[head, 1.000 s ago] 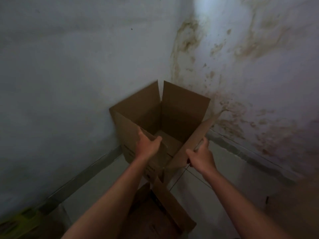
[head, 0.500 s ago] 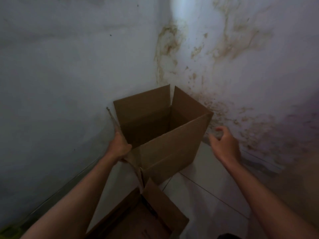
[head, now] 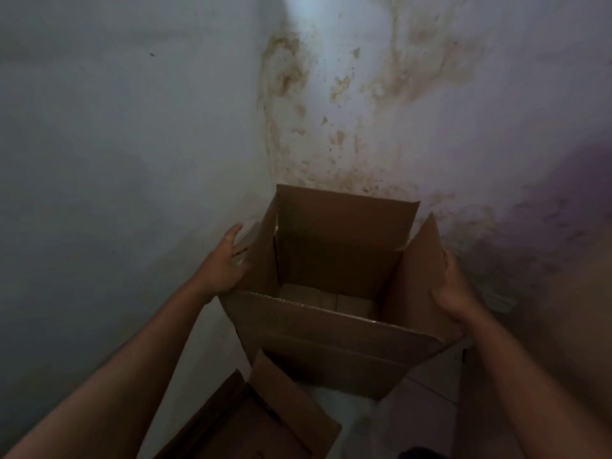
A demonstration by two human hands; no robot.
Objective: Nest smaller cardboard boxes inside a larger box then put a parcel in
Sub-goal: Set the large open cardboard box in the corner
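We looked down into an open cardboard box (head: 334,346) that stood upright in the corner of the room, just at centre and a little toward 5 o'clock in the view. All four of its top flaps were up. The far flap rose toward 12 o'clock against the stained wall (head: 381,104), and the right flap leaned outward toward 2 o'clock. Through the open top we could see the folded bottom panels, pale and bare.

Our left hand (head: 222,264) was at 9 o'clock of the box, spread wide with the fingers straight, its palm against the outside of the left flap; it closed on nothing. Our right hand (head: 454,291) was at 3 o'clock, its fingers curled around the outer face of the right flap, pressing it rather than pinching it. How the thumb sat we could not tell, as the flap hid it.

A second cardboard box (head: 265,415), also open, lay at 6 o'clock, nearer to us, with one flap standing up so that its tip overlapped the near side of the first box. Whether the two touched we could not tell. A strip of pale tiled floor (head: 427,405) showed at 5 o'clock.

We could read no brand, label or printing on either box; the light was dim and the faces looked plain brown.
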